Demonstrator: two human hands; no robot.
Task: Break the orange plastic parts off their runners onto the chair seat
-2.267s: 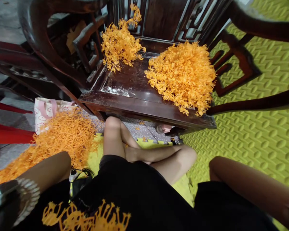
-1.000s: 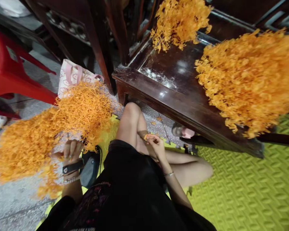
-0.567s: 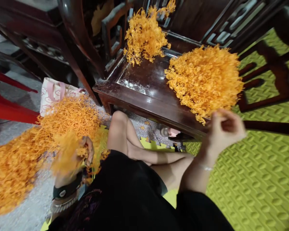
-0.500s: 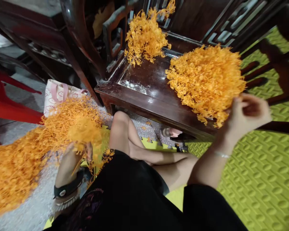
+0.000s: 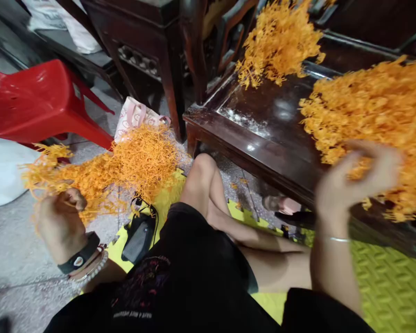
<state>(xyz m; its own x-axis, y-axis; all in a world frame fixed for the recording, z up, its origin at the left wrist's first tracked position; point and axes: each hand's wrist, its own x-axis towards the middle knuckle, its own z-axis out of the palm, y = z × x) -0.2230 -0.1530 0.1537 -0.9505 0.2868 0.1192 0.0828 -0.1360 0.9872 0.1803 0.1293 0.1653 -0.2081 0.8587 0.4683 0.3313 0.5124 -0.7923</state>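
Note:
My left hand, at the lower left, is closed around a bunch of orange flower-like strands that sticks up past the fingers. Beyond it a heap of thin orange strands lies on the floor. My right hand, blurred by motion, is beside the large pile of orange strands on the wooden bench. Its thumb and fingers curve apart, and I see nothing held between them. A smaller orange clump sits farther back on the bench.
A red plastic stool stands at the left, near a white and pink cloth bag. By my knee a black device with a cord rests on the yellow mat. Dark carved furniture rises behind.
My left hand has moved left and away from my lap with its orange bunch. My right hand has shifted from the pile's right edge to its front. The view has turned left.

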